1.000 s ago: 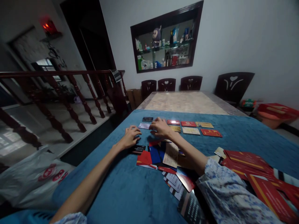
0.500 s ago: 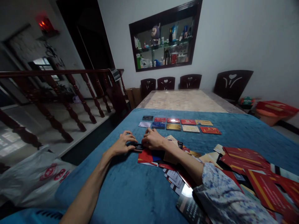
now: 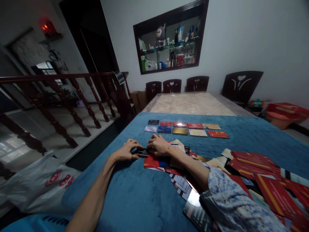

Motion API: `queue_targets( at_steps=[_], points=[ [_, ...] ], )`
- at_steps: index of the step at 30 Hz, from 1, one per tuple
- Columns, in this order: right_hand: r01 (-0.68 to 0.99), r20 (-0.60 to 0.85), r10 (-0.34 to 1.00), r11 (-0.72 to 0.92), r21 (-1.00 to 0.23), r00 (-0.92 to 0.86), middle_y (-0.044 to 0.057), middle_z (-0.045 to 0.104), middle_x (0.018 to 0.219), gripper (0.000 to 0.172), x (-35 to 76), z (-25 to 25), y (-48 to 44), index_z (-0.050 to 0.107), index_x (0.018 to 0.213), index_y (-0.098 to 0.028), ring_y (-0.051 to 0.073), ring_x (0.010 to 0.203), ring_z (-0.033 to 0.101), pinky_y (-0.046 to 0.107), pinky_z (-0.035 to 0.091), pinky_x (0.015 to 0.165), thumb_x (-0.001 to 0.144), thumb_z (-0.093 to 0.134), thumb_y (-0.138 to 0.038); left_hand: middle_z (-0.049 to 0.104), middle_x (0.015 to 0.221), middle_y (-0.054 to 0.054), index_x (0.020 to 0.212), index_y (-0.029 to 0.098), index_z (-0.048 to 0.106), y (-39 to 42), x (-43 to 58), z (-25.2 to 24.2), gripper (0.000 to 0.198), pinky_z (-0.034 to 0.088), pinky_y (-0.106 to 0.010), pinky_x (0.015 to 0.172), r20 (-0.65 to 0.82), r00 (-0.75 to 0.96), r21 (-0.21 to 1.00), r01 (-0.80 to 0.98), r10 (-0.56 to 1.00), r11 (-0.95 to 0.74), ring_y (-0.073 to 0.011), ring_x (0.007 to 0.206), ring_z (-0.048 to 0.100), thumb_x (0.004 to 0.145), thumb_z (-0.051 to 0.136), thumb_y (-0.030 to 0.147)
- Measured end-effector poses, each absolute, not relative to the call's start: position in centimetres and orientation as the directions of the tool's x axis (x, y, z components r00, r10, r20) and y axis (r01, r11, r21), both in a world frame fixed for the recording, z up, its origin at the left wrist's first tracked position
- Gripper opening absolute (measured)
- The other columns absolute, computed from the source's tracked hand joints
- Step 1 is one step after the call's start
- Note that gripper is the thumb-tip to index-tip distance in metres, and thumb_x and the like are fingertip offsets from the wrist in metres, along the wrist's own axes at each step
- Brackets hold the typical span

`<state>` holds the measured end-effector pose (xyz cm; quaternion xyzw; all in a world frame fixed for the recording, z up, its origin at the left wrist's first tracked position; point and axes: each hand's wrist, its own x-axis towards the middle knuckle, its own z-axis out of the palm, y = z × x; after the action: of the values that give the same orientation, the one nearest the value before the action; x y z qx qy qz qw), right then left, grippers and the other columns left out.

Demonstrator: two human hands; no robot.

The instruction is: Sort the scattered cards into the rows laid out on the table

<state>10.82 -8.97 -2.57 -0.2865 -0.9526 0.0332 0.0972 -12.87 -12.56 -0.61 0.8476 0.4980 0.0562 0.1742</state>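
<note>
Between my two hands lies a black card with pale print, low over the blue cloth. My left hand pinches its left end between thumb and fingers. The curled fingers of my right hand close on the card's right end, their tips partly hidden. Under and beside my right hand is a loose heap with a red card and white cards. Beyond the hands, cards stand out in two neat rows, among them a gold card and a blue card.
Many red card sleeves pile up at the right. A large dark printed card lies near the front edge. The blue cloth covers the near table. A white plastic bag and a wooden railing are to the left.
My left hand's thumb and fingers have shifted slightly left along the black card, showing more of it. My right hand stays almost in place; the view has moved slightly.
</note>
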Motion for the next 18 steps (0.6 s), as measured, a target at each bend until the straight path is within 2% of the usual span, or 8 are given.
queue_targets(
  at_steps=[5,12,18],
  points=[
    [0.542,0.175,0.554,0.832,-0.114,-0.814,0.009,0.070,0.107,0.024,10.8,-2.7,-9.0,0.074,0.107,-0.023,0.028,0.113,0.044,0.039,0.032,0.085,0.089,0.059,-0.031,0.062,0.117,-0.006,0.117,0.025,0.070,-12.3,-13.4,-0.9,0.043,0.036,-0.044,0.108,-0.005,0.527,0.363,0.793,0.850,-0.490,-0.0265,0.120,0.044,0.073,0.072,0.025],
    [0.538,0.174,0.559,0.828,-0.157,-0.810,0.008,0.070,0.107,0.029,10.9,-2.2,-9.3,0.074,0.109,-0.022,0.026,0.110,0.046,0.037,0.032,0.083,0.095,0.056,-0.040,0.067,0.108,-0.006,0.095,0.024,0.076,-11.6,-14.8,-1.2,0.024,0.042,-0.040,0.105,0.084,0.553,0.449,0.722,0.829,-0.527,-0.0242,0.115,0.051,0.076,0.076,0.038],
    [0.521,0.170,0.545,0.837,-0.168,-0.821,0.008,0.069,0.106,0.028,10.9,-2.2,-9.4,0.074,0.110,-0.024,0.025,0.107,0.046,0.037,0.032,0.083,0.092,0.060,-0.041,0.067,0.111,-0.006,0.095,0.022,0.076,-11.6,-14.6,-1.2,0.023,0.043,-0.039,0.105,0.096,0.531,0.442,0.735,0.842,-0.514,-0.0245,0.116,0.054,0.075,0.077,0.033]
  ],
)
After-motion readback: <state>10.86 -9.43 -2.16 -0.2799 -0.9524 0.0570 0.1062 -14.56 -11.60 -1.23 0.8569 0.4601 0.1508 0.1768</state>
